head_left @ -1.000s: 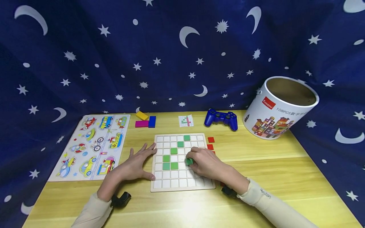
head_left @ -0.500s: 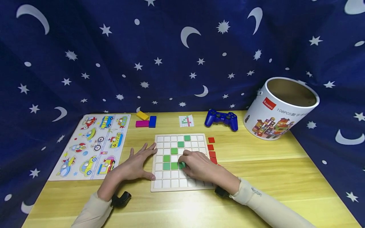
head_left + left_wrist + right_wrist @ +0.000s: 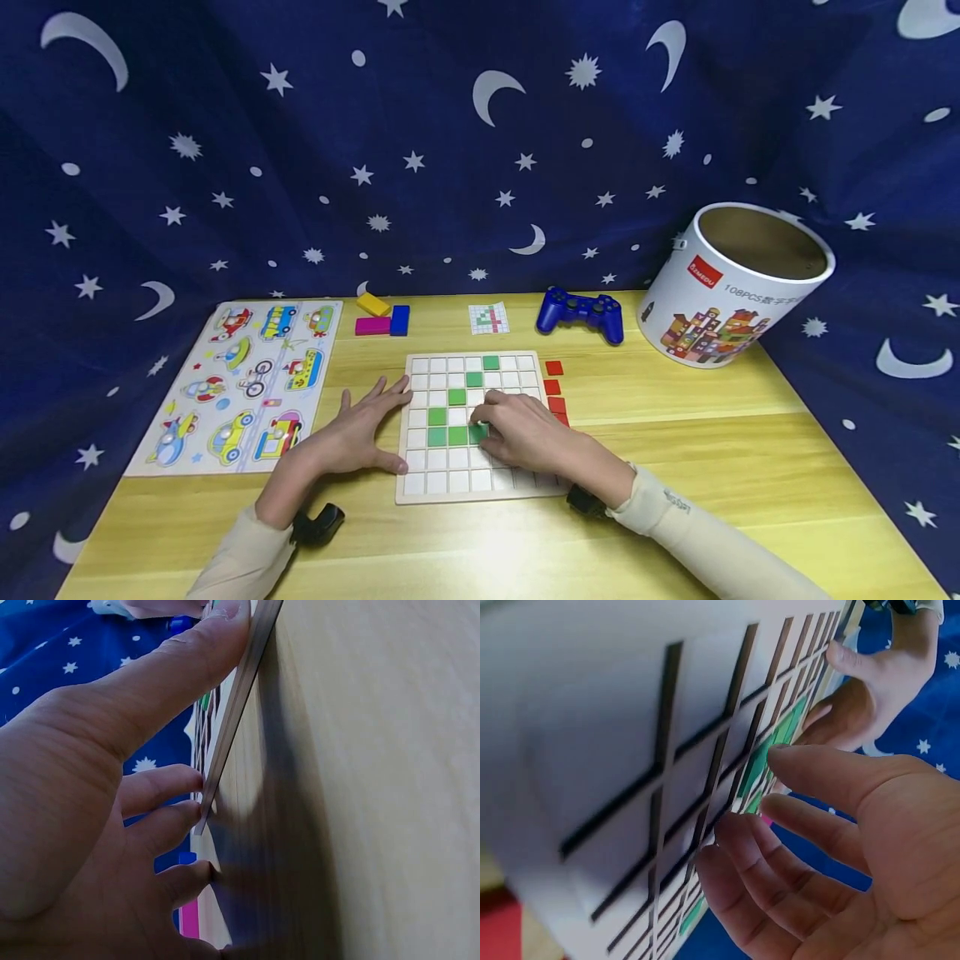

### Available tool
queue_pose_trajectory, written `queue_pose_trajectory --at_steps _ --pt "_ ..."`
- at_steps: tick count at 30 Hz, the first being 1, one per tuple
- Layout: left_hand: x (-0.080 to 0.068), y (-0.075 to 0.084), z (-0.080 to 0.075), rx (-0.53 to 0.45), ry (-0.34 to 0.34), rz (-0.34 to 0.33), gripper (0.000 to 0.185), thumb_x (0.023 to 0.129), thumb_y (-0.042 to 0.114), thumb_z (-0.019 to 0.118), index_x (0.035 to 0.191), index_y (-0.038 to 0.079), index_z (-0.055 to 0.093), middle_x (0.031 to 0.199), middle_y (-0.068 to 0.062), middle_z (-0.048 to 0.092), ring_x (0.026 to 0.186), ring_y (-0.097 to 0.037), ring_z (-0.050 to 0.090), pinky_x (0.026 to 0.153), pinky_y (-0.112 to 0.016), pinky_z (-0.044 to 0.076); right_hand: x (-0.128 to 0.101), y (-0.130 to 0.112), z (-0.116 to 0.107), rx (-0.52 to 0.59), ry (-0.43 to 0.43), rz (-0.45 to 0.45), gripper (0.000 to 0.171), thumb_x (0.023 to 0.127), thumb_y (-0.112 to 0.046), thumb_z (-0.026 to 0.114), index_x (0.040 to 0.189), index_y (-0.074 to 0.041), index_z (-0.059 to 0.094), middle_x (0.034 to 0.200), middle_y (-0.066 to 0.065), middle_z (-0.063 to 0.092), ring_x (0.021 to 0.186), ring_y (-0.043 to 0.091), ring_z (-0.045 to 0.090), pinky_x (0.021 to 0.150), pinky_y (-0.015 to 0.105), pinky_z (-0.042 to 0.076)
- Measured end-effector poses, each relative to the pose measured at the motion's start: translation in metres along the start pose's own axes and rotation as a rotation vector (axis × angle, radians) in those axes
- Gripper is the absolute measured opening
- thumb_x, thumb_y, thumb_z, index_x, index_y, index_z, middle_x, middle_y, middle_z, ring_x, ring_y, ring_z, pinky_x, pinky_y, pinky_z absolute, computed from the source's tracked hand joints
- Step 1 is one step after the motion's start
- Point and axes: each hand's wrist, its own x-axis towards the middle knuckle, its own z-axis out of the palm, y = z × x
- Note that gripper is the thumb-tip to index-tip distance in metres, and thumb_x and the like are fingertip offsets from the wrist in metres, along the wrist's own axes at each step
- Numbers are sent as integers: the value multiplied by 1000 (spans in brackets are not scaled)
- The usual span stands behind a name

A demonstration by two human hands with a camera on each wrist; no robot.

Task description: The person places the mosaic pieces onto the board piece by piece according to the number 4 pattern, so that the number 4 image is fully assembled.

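A white grid board lies mid-table, with several green tiles in its cells forming a diagonal and a short row. My right hand is over the board, thumb and index finger at a darker green tile at the right end of that row. In the right wrist view the thumb tip meets this tile, which lies close to the board; the other fingers are loosely bent. My left hand is spread at the board's left edge, thumb and fingertips touching its side.
Red tiles line the board's right side. Behind it are a small pattern card, a blue game controller and pink, blue and yellow blocks. A vehicle puzzle board lies left; a white bucket stands back right.
My right hand has moved left across the board with the green tile, which has come down at the end of the green row. My left hand has stayed at the board's edge.
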Motion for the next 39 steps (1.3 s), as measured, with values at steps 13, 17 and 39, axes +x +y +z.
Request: queue_pose_trajectory --at_steps 13,17,39 --pt "-1 -1 -2 -1 1 11 105 69 47 90 153 10 40 166 -8 17 151 -39 4 106 -76 -9 -10 48 -32 -5 58 92 21 84 -8 77 105 -5 75 94 5 67 70 11 56 61 28 49" --pt "0 -1 -2 1 -3 9 105 69 46 90 154 11 40 166 -7 17 151 -38 4 106 -76 -9 -12 68 -43 -18 103 138 21 83 -7 79 103 -4 75 91 6 68 72 15 59 61 32 50" --pt "1 -3 0 5 -3 -1 104 69 50 88 154 12 40 166 -4 17 152 -35 4 107 -75 -9 -7 121 -40 -92 49 241 29 75 6 73 102 -4 74 88 7 66 71 20 55 59 36 48"
